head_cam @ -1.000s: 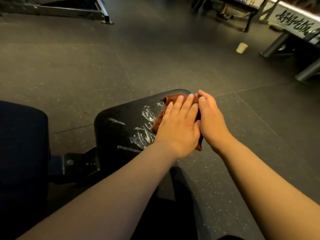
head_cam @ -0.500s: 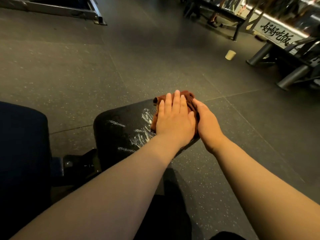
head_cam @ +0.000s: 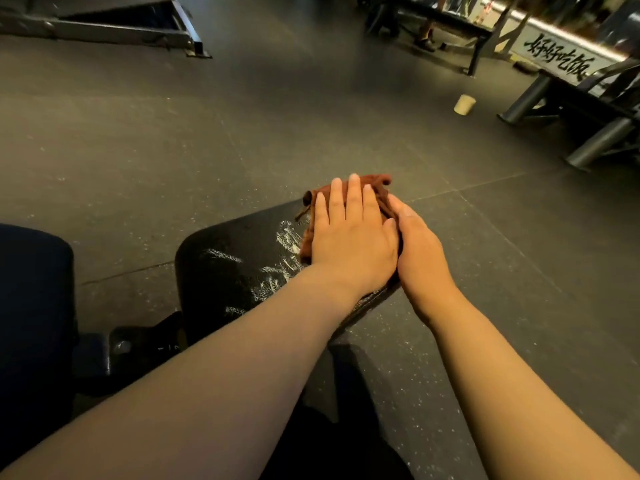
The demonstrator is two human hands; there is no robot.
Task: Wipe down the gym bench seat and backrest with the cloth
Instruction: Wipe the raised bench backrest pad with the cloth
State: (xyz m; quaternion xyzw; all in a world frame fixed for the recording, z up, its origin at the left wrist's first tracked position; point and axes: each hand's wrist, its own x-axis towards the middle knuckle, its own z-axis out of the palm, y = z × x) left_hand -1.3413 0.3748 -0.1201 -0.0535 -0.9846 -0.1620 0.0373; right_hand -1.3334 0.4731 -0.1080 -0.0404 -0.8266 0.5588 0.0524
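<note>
Mid-wipe on the seat (head_cam: 221, 289); left hand (head_cam: 353, 240) flat on the rust-brown cloth (head_cam: 379, 184), right hand (head_cam: 420, 247) straight-fingered against its edge; white streaks (head_cam: 223, 254) probably next.

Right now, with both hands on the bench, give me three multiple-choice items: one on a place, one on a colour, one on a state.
1. Where does the cloth lie?
A) on the floor
B) at the far end of the black bench pad
C) over a forearm

2. What colour is the cloth?
A) white
B) blue
C) rust brown

3. How is the left hand?
A) flat on the cloth, fingers straight
B) clenched and empty
C) off the bench

Answers: B, it sits on the pad's far end; C, its folds show rust brown; A, straight fingers press it down.
</note>
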